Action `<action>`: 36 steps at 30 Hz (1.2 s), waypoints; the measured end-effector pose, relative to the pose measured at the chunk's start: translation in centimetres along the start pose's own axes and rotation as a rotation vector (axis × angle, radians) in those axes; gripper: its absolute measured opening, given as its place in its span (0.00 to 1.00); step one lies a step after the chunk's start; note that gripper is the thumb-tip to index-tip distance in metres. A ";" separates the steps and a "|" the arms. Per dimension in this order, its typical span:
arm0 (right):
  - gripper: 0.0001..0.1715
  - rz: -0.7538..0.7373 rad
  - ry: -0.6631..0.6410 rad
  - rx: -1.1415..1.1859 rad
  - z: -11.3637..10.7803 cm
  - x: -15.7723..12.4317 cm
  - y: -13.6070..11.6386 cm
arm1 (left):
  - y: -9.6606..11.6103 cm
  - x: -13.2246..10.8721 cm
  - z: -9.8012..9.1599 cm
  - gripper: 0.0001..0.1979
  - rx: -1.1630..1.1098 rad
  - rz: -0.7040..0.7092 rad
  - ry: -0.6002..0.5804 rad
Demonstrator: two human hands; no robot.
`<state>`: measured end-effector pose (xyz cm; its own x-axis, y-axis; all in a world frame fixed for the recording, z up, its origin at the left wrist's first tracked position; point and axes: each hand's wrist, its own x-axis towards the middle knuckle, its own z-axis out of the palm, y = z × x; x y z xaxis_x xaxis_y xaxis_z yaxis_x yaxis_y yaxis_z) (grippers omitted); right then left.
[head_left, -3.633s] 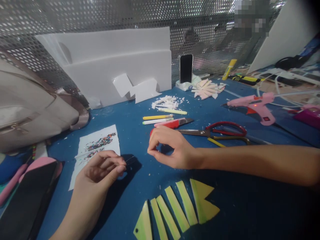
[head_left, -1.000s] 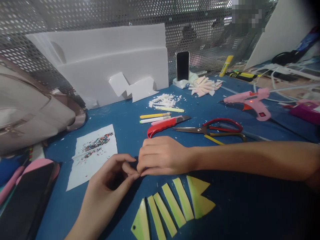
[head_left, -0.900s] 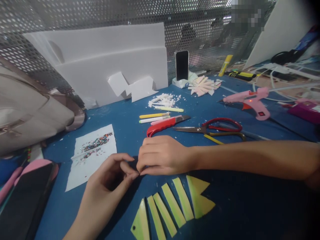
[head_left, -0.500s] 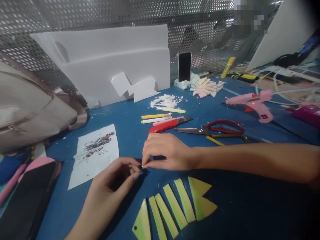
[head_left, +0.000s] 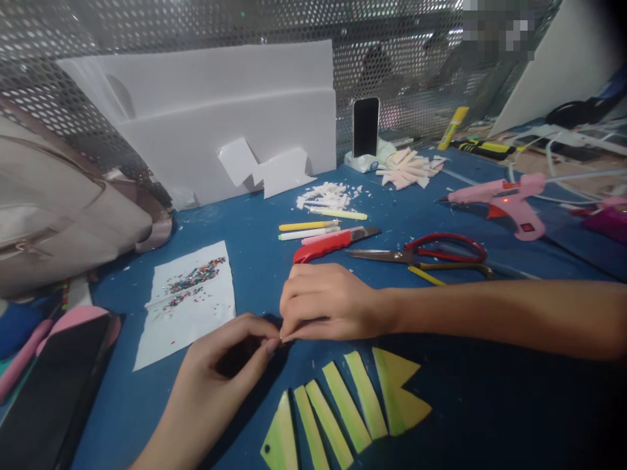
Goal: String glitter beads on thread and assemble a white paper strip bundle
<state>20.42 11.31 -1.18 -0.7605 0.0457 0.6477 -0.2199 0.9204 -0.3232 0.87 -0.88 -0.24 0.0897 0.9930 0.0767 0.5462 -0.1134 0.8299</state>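
My left hand (head_left: 220, 378) and my right hand (head_left: 333, 303) meet fingertip to fingertip over the blue table, each closed in a pinch. Whatever lies between the fingertips is too small to make out. Just below them, a fish shape cut into green and yellow strips (head_left: 329, 418) lies flat, with a pointed head piece (head_left: 284, 434) at left and a notched tail piece (head_left: 399, 395) at right. To the left is a white paper sheet (head_left: 196, 329) bearing small multicoloured bits (head_left: 196, 277). A red-handled cutter (head_left: 323, 246) lies right behind my right hand.
Scissors (head_left: 441, 254) and a pink glue gun (head_left: 514, 199) lie at right. Several markers (head_left: 308, 226) and white scraps (head_left: 328, 196) sit further back. A phone (head_left: 366, 127) stands before the mesh wall. A dark phone (head_left: 53, 391) and a pale bag (head_left: 63, 202) occupy the left.
My left thumb and fingers have closed together, and my right fingers have drawn tighter. The fingertips of both hands now touch or nearly touch. The view has shifted slightly.
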 end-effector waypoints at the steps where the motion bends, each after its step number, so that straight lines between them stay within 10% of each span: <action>1: 0.10 -0.007 -0.003 -0.014 0.0 0.0 0.0 | 0.0 0.0 0.1 0.05 -0.005 -0.003 -0.012; 16: 0.10 0.270 0.151 0.132 -0.5 0.2 -0.9 | 0.0 0.1 -0.6 0.07 -0.044 0.074 -0.001; 29: 0.10 0.077 -0.075 0.013 0.1 -0.1 0.0 | 0.5 -0.1 -0.1 0.07 0.022 0.116 0.009; 36: 0.08 0.199 0.018 0.148 -0.3 0.1 0.0 | -1.2 1.2 -4.8 0.10 0.412 0.109 0.169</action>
<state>20.52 11.39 -0.94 -0.7872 0.2284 0.5728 -0.1552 0.8256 -0.5425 -3.70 0.64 1.49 0.0470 0.9620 0.2691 0.8300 -0.1875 0.5252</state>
